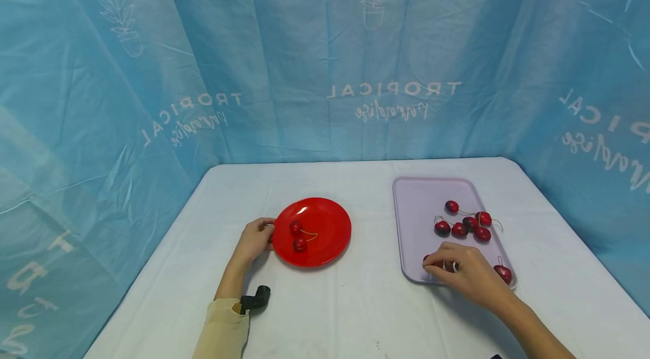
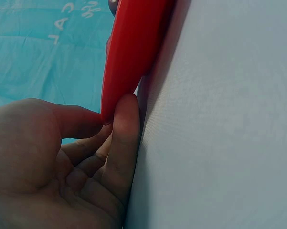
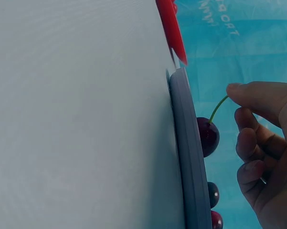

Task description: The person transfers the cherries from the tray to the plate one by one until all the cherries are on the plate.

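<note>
On the white table lies a red plate [image 1: 332, 229] bearing two cherries [image 1: 300, 244] with joined-looking stems. My left hand [image 1: 255, 240] grips its left rim; in the left wrist view the thumb [image 2: 79, 119] is on top and fingers are underneath. Over the near part of the lilac tray [image 1: 413, 206] is my right hand [image 1: 469, 275]. Its thumb and a finger pinch the green stem of a dark cherry [image 3: 208, 138], which hangs at the tray's edge in the right wrist view. From the head, that cherry is mostly hidden by the fingers.
Several cherries [image 1: 459, 230] cluster at the tray's right side, and another cherry [image 1: 503, 274] lies in its near right corner. A blue printed curtain [image 1: 304, 54] encloses the back and sides of the white table [image 1: 365, 314]. A dark wrist device [image 1: 256, 299] sits on the left sleeve.
</note>
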Tool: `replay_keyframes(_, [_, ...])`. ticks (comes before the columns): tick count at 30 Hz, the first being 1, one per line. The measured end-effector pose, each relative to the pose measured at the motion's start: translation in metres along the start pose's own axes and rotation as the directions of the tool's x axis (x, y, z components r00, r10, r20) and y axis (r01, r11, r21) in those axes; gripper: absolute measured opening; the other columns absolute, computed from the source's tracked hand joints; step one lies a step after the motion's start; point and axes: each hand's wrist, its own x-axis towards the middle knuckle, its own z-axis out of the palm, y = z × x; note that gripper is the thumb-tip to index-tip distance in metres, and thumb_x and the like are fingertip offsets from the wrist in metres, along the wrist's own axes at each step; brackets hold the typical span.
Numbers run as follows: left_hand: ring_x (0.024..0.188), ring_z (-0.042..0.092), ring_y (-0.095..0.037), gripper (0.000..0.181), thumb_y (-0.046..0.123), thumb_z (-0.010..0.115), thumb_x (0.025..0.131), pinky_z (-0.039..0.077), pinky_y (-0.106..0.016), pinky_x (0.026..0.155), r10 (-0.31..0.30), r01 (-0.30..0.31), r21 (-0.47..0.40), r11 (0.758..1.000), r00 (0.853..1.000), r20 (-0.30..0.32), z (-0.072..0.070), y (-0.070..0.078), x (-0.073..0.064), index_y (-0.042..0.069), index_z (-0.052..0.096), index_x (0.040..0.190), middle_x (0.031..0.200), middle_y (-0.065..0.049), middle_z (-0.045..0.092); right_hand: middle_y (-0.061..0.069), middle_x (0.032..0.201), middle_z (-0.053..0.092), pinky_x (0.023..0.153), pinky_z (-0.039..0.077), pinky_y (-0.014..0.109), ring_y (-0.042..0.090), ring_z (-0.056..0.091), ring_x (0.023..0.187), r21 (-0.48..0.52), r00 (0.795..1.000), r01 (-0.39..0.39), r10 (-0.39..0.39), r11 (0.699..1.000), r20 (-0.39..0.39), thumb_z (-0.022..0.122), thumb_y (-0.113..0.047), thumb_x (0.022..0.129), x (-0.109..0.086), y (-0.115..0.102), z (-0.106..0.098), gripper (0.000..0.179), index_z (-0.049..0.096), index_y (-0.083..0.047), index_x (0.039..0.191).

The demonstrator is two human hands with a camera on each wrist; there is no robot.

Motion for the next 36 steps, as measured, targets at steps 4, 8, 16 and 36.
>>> replay_keyframes(4, [0.069,0.062,-0.02,0.031,0.014,0.048,0.099,0.055,-0.031,0.064,-0.005,0.005,-0.002,1.0,1.0,0.0,0.0,-0.001,0.001,-0.002,0.057,0.124,0.097,-0.014,0.063,-0.018,0.08,0.058,0.054,0.045,0.02,0.006,0.051,0.068,0.009,1.0,0.017,-0.017,1.0,0.006,0.076,-0.029,0.083,0.0,0.0,0.0,0.009,0.075,-0.027,0.092])
replay_keyframes(8, [0.069,0.062,-0.021,0.031,0.015,0.049,0.099,0.055,-0.031,0.065,-0.009,0.009,-0.004,1.0,1.0,-0.003,-0.001,-0.001,0.002,-0.001,0.057,0.124,0.098,-0.014,0.063,-0.018,0.079,0.057,0.055,0.046,0.02,0.006,0.051,0.068,0.006,0.999,0.045,-0.045,0.999,0.019,0.077,-0.025,0.082,0.0,0.002,0.0,0.01,0.075,-0.029,0.091])
replay_keyframes(16, [0.07,0.062,-0.02,0.031,0.014,0.048,0.099,0.055,-0.031,0.065,-0.003,0.003,-0.006,1.0,1.0,-0.001,0.0,-0.001,0.0,-0.001,0.057,0.124,0.098,-0.014,0.063,-0.02,0.079,0.058,0.054,0.047,0.02,0.004,0.052,0.067,0.005,0.996,0.091,-0.091,0.996,-0.017,0.079,-0.018,0.08,0.0,0.002,-0.001,0.016,0.076,-0.029,0.091])
replay_keyframes(36, [0.07,0.063,-0.021,0.031,0.015,0.049,0.099,0.055,-0.031,0.065,-0.01,0.01,-0.013,1.0,1.0,0.009,-0.001,0.0,0.0,-0.001,0.057,0.124,0.099,-0.015,0.063,-0.019,0.074,0.054,0.049,0.042,0.019,0.004,0.049,0.062,0.021,0.987,0.152,-0.151,0.988,-0.056,0.079,-0.015,0.08,0.013,-0.009,0.0,0.018,0.076,-0.028,0.092])
